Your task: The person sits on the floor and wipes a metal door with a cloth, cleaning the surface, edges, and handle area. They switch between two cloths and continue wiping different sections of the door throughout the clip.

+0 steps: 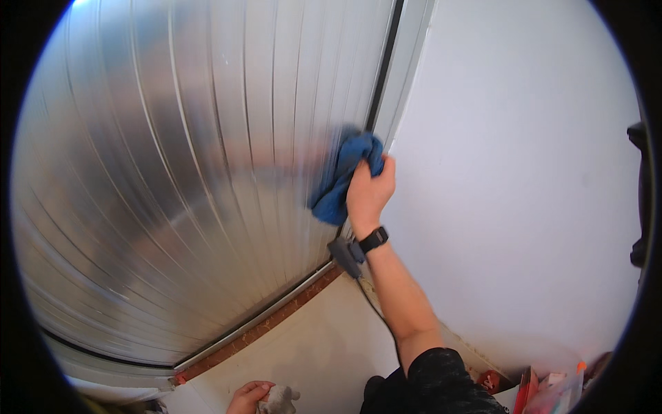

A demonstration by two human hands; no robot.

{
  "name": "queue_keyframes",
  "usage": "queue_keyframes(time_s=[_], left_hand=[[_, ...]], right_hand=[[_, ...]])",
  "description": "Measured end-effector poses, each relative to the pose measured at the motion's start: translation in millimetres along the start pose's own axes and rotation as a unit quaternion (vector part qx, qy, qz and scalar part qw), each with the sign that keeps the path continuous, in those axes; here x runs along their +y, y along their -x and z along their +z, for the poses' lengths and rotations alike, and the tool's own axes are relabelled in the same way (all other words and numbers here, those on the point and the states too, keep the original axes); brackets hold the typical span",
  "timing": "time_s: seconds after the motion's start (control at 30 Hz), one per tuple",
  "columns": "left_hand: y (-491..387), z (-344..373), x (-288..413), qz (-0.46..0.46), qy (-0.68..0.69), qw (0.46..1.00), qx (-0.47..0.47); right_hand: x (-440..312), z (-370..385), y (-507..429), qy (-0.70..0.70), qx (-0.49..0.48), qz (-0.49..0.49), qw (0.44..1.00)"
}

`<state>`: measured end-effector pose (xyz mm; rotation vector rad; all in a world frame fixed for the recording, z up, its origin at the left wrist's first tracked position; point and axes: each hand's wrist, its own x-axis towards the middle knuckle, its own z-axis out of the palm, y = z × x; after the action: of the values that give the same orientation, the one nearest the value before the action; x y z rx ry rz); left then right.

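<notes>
My right hand [370, 196] grips a bunched blue cloth [331, 199] against the ribbed metal panel [227, 155], close to its right edge. The cloth covers part of the dark seal strip [385, 67] beside the pale frame [406, 67]. Low in the view, my left hand [249, 397] holds a crumpled whitish cloth [279, 400] between thumb and fingers, away from the panel. Blurred reflections lie across the shiny panel. The bottom of the left hand is cut off by the view's edge.
A plain white wall [512, 171] stands to the right. A reddish-brown sill [264, 323] runs under the panel, above a beige floor [320, 341]. A dark device [345, 257] with a cable is strapped at my right wrist. At lower right sit a red item [526, 390] and a clear plastic container [558, 396].
</notes>
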<state>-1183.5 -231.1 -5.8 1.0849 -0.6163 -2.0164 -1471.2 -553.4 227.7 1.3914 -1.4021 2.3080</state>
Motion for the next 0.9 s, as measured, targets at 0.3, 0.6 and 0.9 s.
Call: queue_keyframes(time_s=[0.3,0.6,0.9], left_hand=[[4,-34,-16,0.0,-0.012,0.999,-0.037],[-5,-13,-4,-0.058,0.005,0.998,0.003],[-2,21,10,-0.072,0.038,0.996,0.039]], right_hand=[[-196,6,-148,0.044,0.026,-0.304,0.951],[26,13,-69,0.062,0.069,-0.196,0.976],[220,-42,130,0.254,-0.061,0.135,0.956]])
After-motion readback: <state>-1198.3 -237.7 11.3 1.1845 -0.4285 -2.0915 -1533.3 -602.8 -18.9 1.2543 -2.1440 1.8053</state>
